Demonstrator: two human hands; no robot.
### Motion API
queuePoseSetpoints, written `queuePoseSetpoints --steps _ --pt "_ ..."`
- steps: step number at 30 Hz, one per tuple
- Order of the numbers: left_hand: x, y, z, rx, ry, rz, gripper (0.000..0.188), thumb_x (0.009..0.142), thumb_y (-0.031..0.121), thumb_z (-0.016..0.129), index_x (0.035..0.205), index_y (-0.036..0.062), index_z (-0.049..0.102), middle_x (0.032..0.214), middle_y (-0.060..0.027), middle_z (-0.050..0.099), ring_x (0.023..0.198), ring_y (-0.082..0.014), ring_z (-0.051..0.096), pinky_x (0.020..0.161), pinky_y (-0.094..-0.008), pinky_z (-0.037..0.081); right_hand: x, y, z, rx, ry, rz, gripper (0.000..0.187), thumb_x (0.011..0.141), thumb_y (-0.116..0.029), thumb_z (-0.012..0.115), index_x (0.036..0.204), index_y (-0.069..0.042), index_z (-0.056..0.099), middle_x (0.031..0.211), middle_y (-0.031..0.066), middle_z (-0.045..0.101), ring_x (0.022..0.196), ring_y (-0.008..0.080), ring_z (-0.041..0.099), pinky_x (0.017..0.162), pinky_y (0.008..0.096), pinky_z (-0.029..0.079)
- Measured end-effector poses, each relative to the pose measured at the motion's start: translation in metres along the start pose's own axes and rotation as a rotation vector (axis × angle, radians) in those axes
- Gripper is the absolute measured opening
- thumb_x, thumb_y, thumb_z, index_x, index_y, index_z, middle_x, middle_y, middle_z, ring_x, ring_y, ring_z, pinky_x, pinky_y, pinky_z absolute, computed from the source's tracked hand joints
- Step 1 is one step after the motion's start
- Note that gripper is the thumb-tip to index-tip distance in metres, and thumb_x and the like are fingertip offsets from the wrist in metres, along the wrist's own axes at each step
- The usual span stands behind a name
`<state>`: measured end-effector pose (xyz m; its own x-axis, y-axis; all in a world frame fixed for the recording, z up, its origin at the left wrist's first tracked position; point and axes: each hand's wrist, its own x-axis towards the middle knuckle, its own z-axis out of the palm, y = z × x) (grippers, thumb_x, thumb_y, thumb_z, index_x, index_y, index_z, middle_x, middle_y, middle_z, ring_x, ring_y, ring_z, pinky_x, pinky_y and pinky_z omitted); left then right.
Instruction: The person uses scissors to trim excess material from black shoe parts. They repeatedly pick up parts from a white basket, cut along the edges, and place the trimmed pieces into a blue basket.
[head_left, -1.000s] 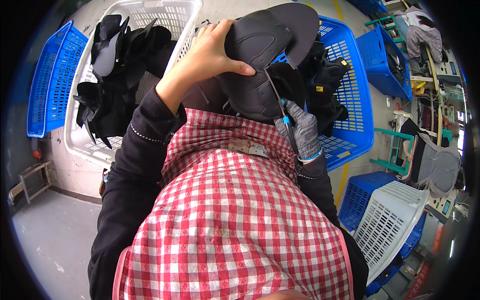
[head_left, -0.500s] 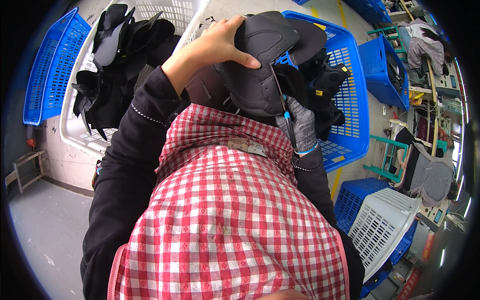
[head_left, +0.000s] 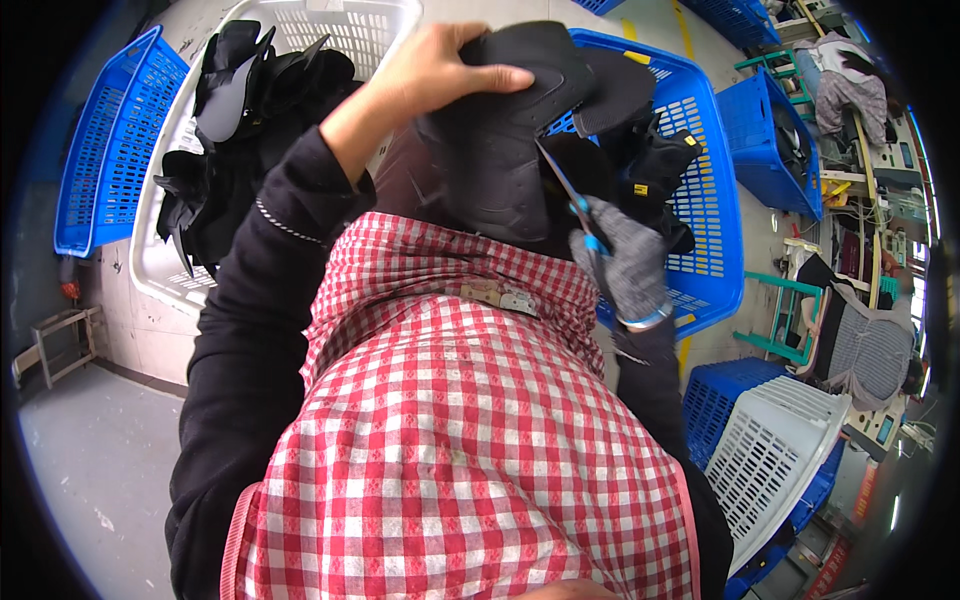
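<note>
My bare left hand (head_left: 425, 78) grips a black shoe upper (head_left: 500, 175) by its top edge, the thumb lying across its face. Small holes and stitched lines run over the upper, which hangs in front of my apron. In a grey knitted glove, my right hand (head_left: 628, 262) is closed round a pair of scissors (head_left: 562, 178) with light blue parts near the handles. Their blades point up and left, the tip close to the upper's right edge; whether it touches I cannot tell. More black shoe parts (head_left: 625, 95) lie just behind, in a blue basket (head_left: 715, 200).
On the left stands a white basket (head_left: 150, 245) heaped with black shoe pieces (head_left: 235, 100). A blue crate (head_left: 110, 150) leans beyond it. Stacked baskets (head_left: 775, 450) stand at lower right. Other people (head_left: 840, 85) sit near work tables along the right side.
My right hand and the scissors have moved right and slightly down, away from the upper. The upper has turned in my left hand, its lower part shifting left and down.
</note>
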<state>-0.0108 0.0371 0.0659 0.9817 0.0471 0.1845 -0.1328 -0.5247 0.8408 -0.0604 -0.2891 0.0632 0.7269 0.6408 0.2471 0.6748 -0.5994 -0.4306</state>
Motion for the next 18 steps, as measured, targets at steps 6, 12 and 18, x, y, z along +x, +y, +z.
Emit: queuePoseSetpoints --steps 6,12,18 --pt "0.025 0.043 -0.045 0.222 -0.539 0.136 0.069 0.086 0.065 0.072 0.119 0.0038 0.074 0.101 -0.0202 0.076 0.09 -0.0317 0.076 0.085 -0.0384 0.061 -0.004 -0.013 -0.078 1.344 0.032 0.335 0.031 0.104 -0.021 0.059 0.123 0.002 0.064 0.097 0.0121 0.07 0.071 0.0139 0.066 0.06 0.023 0.054" --pt "-0.028 0.019 0.016 0.742 0.009 0.429 0.086 0.086 0.078 0.059 0.147 0.0181 0.054 0.134 -0.018 0.058 0.134 -0.0387 0.048 0.109 -0.0585 0.039 0.021 0.007 0.016 1.238 -0.1 0.501 0.026 0.104 -0.013 0.061 0.127 0.0 0.062 0.097 0.0074 0.067 0.082 0.0109 0.064 0.071 0.0236 0.054" --pt "-0.14 0.038 -0.009 0.811 -0.057 0.142 0.098 0.078 0.062 0.078 0.16 0.0265 0.039 0.156 -0.0236 0.041 0.139 -0.0442 0.047 0.109 -0.052 0.044 -0.003 0.004 0.067 0.989 0.086 0.459 0.038 0.095 -0.005 0.074 0.132 -0.005 0.062 0.101 -0.0019 0.065 0.085 0.0057 0.062 0.072 0.0209 0.053"
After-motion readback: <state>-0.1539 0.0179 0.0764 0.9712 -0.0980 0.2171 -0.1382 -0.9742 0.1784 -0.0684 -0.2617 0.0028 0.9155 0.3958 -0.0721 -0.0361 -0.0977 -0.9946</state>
